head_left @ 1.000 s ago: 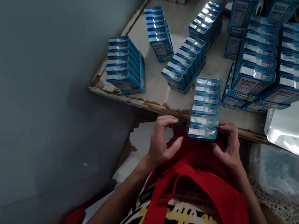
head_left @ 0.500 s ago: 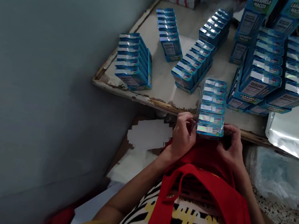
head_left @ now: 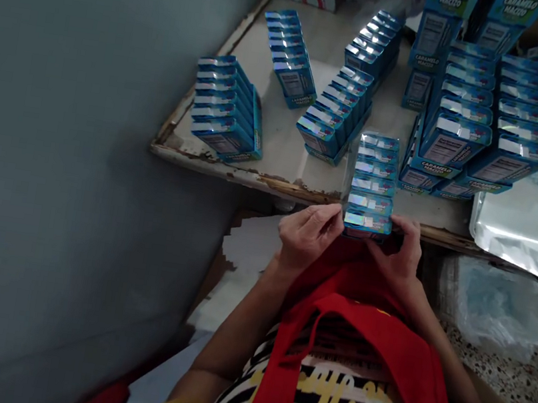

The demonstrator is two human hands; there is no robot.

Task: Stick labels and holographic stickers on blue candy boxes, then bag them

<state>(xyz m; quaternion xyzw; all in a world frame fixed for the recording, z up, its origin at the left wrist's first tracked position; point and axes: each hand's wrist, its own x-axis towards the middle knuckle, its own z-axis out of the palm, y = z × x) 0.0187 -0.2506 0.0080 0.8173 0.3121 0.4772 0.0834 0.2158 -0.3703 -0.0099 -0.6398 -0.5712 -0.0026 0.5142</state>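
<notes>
A row of several small blue candy boxes (head_left: 370,203) stands close together at the table's front edge, its near end over the red apron. Clear plastic film (head_left: 349,173) shows along the row's left side. My left hand (head_left: 309,231) is closed in a pinch at the near left corner, where the film is; what lies between the fingertips is too fine to see clearly. My right hand (head_left: 400,251) grips the near right corner, fingers along the side and thumb at the lower front. The underside of the row is hidden.
More blue candy box packs (head_left: 232,112) stand on the worn white table (head_left: 278,142), with taller stacks (head_left: 453,135) at right. A metal tray (head_left: 523,226) holds light-blue bits. Below lie plastic bags (head_left: 500,307) and white paper sheets (head_left: 256,240). A wall (head_left: 52,162) rises at left.
My left hand has drawn slightly away from the row's left side and turned, fingertips pinched. My right thumb now reaches under the front. The whole view has shifted a little.
</notes>
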